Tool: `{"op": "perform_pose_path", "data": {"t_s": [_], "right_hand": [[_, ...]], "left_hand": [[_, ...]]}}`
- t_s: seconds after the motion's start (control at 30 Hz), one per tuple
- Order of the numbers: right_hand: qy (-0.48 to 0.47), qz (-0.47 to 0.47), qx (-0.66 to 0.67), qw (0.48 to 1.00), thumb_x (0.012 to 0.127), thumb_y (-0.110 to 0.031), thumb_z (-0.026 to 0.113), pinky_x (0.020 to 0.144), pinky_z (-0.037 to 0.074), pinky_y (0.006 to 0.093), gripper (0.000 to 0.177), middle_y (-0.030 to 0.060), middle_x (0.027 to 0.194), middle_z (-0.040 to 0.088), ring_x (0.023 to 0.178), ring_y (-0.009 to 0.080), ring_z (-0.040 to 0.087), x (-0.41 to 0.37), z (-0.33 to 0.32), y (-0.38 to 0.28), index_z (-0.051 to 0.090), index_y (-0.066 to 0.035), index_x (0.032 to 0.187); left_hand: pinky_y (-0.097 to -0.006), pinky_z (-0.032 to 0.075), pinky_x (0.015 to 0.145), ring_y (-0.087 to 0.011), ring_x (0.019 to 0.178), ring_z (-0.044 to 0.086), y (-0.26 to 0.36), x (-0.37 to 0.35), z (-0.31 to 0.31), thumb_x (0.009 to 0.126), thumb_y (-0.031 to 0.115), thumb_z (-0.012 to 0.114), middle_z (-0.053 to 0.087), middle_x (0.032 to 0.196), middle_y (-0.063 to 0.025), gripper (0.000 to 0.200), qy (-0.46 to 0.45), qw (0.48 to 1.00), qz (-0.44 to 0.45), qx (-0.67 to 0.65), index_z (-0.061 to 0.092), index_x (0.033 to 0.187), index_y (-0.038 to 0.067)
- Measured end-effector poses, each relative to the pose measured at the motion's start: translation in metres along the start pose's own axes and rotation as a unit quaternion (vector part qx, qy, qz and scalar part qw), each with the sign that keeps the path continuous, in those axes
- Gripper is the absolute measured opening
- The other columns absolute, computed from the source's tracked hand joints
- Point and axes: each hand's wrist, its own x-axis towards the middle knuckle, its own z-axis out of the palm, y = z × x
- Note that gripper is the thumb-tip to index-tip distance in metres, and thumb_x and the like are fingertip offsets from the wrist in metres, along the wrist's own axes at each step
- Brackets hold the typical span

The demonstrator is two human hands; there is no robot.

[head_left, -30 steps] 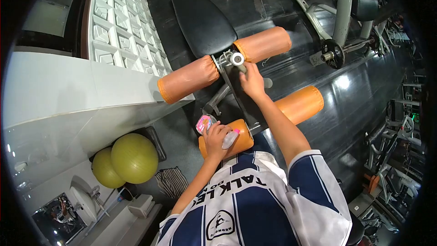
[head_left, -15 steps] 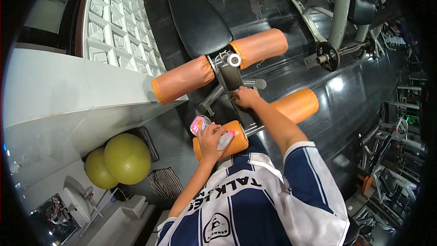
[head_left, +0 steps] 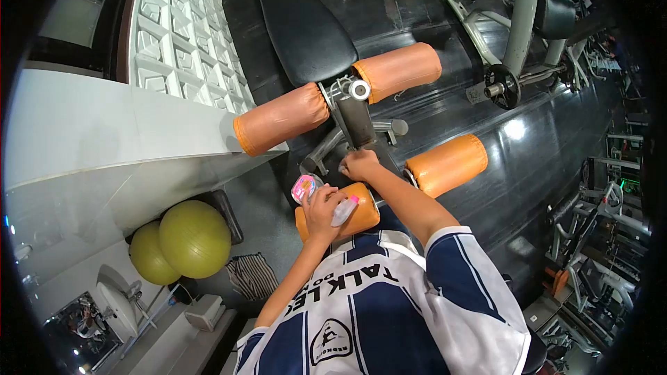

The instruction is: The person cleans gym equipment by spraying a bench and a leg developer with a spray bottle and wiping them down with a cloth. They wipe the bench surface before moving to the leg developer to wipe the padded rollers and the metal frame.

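Note:
My left hand [head_left: 322, 214] is wrapped round a clear spray bottle [head_left: 342, 212] with a pink part, above the near left orange roller [head_left: 361, 210]. A container with a pink label [head_left: 303, 188] sits just beyond its fingers; whether the hand touches it is unclear. My right hand [head_left: 360, 166] is closed on the dark metal post [head_left: 356, 123] of the bench, and what lies under its fingers is too small to make out. Two more orange rollers, the far left [head_left: 281, 119] and far right [head_left: 398, 73], flank the post's top.
A black padded bench [head_left: 306, 35] extends away from me. Another orange roller [head_left: 447, 165] is at the right. Green exercise balls [head_left: 194, 239] and a striped cloth [head_left: 253, 277] lie at the left, below a white wall [head_left: 83, 125]. A weight machine [head_left: 517, 35] stands at the upper right.
My right hand has moved left and slightly down along the post, toward my left hand. My left hand keeps its hold on the bottle, almost in the same place.

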Motion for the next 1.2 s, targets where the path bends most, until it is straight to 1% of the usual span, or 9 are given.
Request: {"op": "perform_pose_path", "data": {"t_s": [0.3, 0.37, 0.43, 0.53, 0.6, 0.73, 0.83, 1.07, 1.2], "right_hand": [[-0.036, 0.076, 0.009, 0.996, 0.088, -0.048, 0.059, 0.087, 0.052, 0.0413, 0.041, 0.011, 0.107, 0.071, 0.101, 0.0288, 0.067, -0.008, -0.07, 0.106, 0.07, -0.018, 0.114], [-0.121, 0.152, 0.114, 0.974, 0.086, -0.042, 0.056, 0.096, 0.049, 0.0417, 0.047, 0.0202, 0.118, 0.066, 0.112, 0.0347, 0.063, -0.019, -0.099, 0.119, 0.069, -0.004, 0.111], [-0.017, 0.173, 0.212, 0.962, 0.088, -0.042, 0.055, 0.096, 0.048, 0.0428, 0.048, 0.0214, 0.117, 0.066, 0.111, 0.0366, 0.062, 0.005, -0.078, 0.134, 0.068, -0.004, 0.112], [0.216, 0.186, 0.51, 0.812, 0.096, -0.044, 0.047, 0.091, 0.047, 0.0446, 0.05, 0.0255, 0.108, 0.067, 0.105, 0.0423, 0.062, 0.0, -0.071, 0.102, 0.066, 0.001, 0.11], [0.271, 0.161, 0.69, 0.652, 0.098, -0.043, 0.048, 0.089, 0.045, 0.0387, 0.046, 0.0157, 0.112, 0.066, 0.108, 0.0279, 0.06, 0.03, -0.033, 0.071, 0.063, -0.002, 0.113], [0.316, 0.212, 0.688, 0.618, 0.1, -0.04, 0.045, 0.089, 0.044, 0.0379, 0.051, 0.0159, 0.109, 0.064, 0.103, 0.0254, 0.059, 0.083, -0.014, 0.071, 0.052, 0.001, 0.129], [0.22, 0.282, 0.78, 0.514, 0.096, -0.045, 0.045, 0.082, 0.048, 0.045, 0.057, 0.0271, 0.111, 0.063, 0.101, 0.0436, 0.062, 0.093, -0.026, 0.084, 0.056, 0.003, 0.123], [0.339, 0.257, 0.502, 0.753, 0.095, -0.044, 0.05, 0.088, 0.046, 0.0495, 0.048, 0.0291, 0.106, 0.064, 0.103, 0.0461, 0.06, 0.023, -0.033, 0.049, 0.063, 0.0, 0.11], [0.344, 0.214, 0.488, 0.773, 0.095, -0.038, 0.053, 0.092, 0.045, 0.0445, 0.045, 0.027, 0.112, 0.063, 0.107, 0.0443, 0.059, -0.009, -0.034, 0.038, 0.061, 0.001, 0.117]], "left_hand": [[-0.0501, 0.03, 0.104, -0.0281, 0.111, 0.058, 0.002, 0.003, -0.003, 0.073, 0.029, 0.078, 0.062, 0.105, -0.0064, 0.026, -0.015, 1.0, 0.001, 0.005, 0.07, 0.094, 0.016], [-0.0504, 0.031, 0.103, -0.0283, 0.111, 0.058, 0.0, 0.004, -0.001, 0.072, 0.028, 0.079, 0.062, 0.106, -0.0065, 0.027, -0.023, 1.0, -0.011, 0.0, 0.07, 0.094, 0.015], [-0.0503, 0.031, 0.103, -0.0283, 0.11, 0.058, 0.002, 0.005, -0.002, 0.073, 0.028, 0.079, 0.062, 0.106, -0.0066, 0.026, -0.022, 1.0, -0.008, 0.001, 0.07, 0.094, 0.015], [-0.0501, 0.031, 0.103, -0.0282, 0.11, 0.058, 0.0, 0.005, 0.001, 0.073, 0.028, 0.079, 0.062, 0.105, -0.0071, 0.026, -0.025, 1.0, -0.008, 0.005, 0.07, 0.094, 0.015], [-0.0501, 0.031, 0.103, -0.0282, 0.109, 0.058, -0.002, 0.004, 0.001, 0.073, 0.028, 0.079, 0.062, 0.105, -0.0074, 0.026, -0.031, 0.999, -0.011, 0.011, 0.071, 0.094, 0.015], [-0.0508, 0.033, 0.101, -0.0296, 0.11, 0.058, -0.002, 0.01, 0.003, 0.071, 0.025, 0.079, 0.062, 0.106, -0.0084, 0.027, -0.033, 0.999, -0.007, 0.009, 0.07, 0.094, 0.014], [-0.0505, 0.033, 0.102, -0.03, 0.109, 0.058, -0.002, 0.006, 0.0, 0.071, 0.027, 0.079, 0.062, 0.106, -0.0086, 0.028, -0.046, 0.999, -0.016, 0.017, 0.07, 0.095, 0.014], [-0.0502, 0.033, 0.101, -0.0299, 0.11, 0.058, -0.003, 0.01, 0.003, 0.071, 0.025, 0.079, 0.062, 0.108, -0.0087, 0.03, -0.034, 0.999, -0.022, 0.006, 0.07, 0.098, 0.015], [-0.048, 0.035, 0.1, -0.0299, 0.109, 0.057, -0.012, 0.016, 0.005, 0.071, 0.023, 0.079, 0.062, 0.107, -0.0089, 0.03, -0.029, 0.999, -0.028, -0.006, 0.07, 0.098, 0.014]]}}
